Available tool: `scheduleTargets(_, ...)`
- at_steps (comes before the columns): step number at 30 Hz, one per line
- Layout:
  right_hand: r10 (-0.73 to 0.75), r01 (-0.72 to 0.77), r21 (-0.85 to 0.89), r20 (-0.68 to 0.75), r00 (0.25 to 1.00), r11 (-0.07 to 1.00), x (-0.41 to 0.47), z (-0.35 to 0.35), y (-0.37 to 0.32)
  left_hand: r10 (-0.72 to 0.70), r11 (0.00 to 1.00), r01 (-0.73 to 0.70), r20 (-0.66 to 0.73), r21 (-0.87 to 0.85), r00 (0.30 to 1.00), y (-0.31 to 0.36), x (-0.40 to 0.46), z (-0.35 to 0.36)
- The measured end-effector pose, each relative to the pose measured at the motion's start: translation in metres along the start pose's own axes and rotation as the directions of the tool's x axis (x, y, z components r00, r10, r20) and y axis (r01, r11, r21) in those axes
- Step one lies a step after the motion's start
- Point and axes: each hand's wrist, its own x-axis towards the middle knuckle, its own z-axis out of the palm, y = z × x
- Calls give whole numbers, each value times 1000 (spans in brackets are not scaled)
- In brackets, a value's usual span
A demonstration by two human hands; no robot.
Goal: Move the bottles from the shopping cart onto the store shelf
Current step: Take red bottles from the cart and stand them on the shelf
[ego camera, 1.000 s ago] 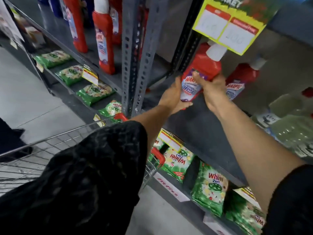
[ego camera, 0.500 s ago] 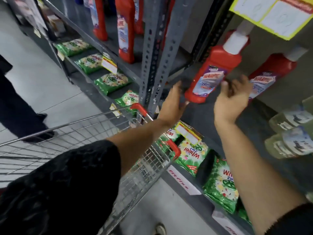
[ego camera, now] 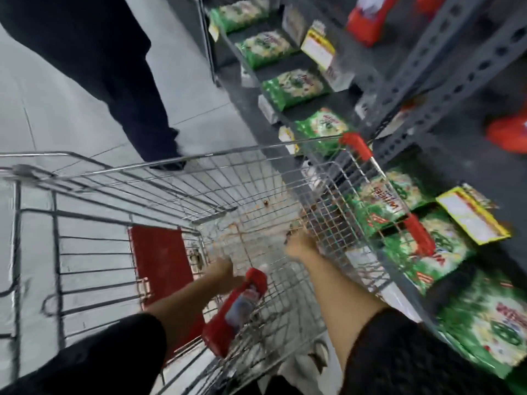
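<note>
A red bottle [ego camera: 238, 307] with a white cap and a pale label lies tilted in the wire shopping cart [ego camera: 176, 162], its base towards me. My left hand [ego camera: 221, 276] is down inside the cart, against the bottle's neck; blur hides whether the fingers close round it. Further right in the cart, my right hand [ego camera: 299, 246] stretches forward above the wire floor, holding nothing. The grey metal store shelf [ego camera: 456, 158] rises on the right, with red bottles [ego camera: 366, 24] standing on it and another red bottle [ego camera: 509, 135] at the right edge.
Green detergent packs [ego camera: 293, 86] fill the lower shelves, with yellow price tags [ego camera: 470, 220] on the edges. A person in dark trousers [ego camera: 114, 67] stands on the tiled floor beyond the cart. The cart's red seat flap [ego camera: 159, 266] is at the near left.
Both hands have left the red bottle standing on the shelf and dropped into the cart. My view has swung down from the shelf to the cart.
</note>
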Motion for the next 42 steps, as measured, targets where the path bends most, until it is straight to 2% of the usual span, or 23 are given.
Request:
scheduleTargets(2, 121, -109, -57, 302, 945, 992, 9, 39, 1, -73, 994, 81, 101, -72, 992, -12, 0, 29)
scheduleTargets(4, 149, -146, -40, 431, 890, 989, 19, 66, 3, -101, 987, 114, 106, -115, 989, -16, 5, 48)
scheduleTargets(9, 214, -298, 80, 526, 823, 951, 27, 92, 4, -128, 984, 139, 102, -112, 987, -18, 17, 59)
scheduleTargets(12, 252, -402, 157, 565, 785, 902, 34, 104, 9, -152, 968, 176, 137, -179, 979, -28, 22, 59)
scheduleTargets(14, 266, -527, 266, 632, 727, 807, 35, 113, 12, -156, 950, 191, 155, -248, 976, -34, 26, 55)
scheduleTargets(16, 179, -627, 427, 717, 674, 652, 33, 117, 11, -121, 925, 170, 160, -340, 980, -39, 31, 49)
scheduleTargets(17, 119, -645, 514, 723, 680, 566, 32, 114, 9, -90, 902, 148, 160, -405, 983, -42, 34, 46)
scheduleTargets(19, 27, -607, 652, 671, 741, 454, 36, 107, 7, -31, 824, 114, 157, -555, 987, -45, 40, 37)
scheduleTargets(23, -109, -457, 807, 528, 842, 375, 33, 74, -2, 90, 664, 19, 105, -747, 990, -33, 33, 3)
scheduleTargets(27, -197, -231, 903, 316, 928, 363, 18, 11, -12, 188, 590, -165, -64, -791, 980, -6, 20, -33)
scheduleTargets(30, -232, -34, 931, 126, 964, 365, -2, -46, -12, 310, 569, -322, -166, -757, 936, 29, 8, -59)
scheduleTargets(33, -230, 133, 923, -50, 972, 362, -33, -104, 1, 440, 620, -467, -213, -631, 872, 80, -13, -83)
scheduleTargets(34, -221, 179, 917, -103, 970, 357, -43, -122, 5, 482, 605, -508, -226, -613, 847, 95, -17, -88)
scheduleTargets(38, -164, 369, 878, -333, 928, 306, -93, -197, 38, 610, 537, -675, -320, -506, 725, 179, -37, -110)
scheduleTargets(42, -19, 529, 811, -542, 840, 251, -146, -257, 88, 730, 388, -788, -362, -477, 579, 270, -65, -116)
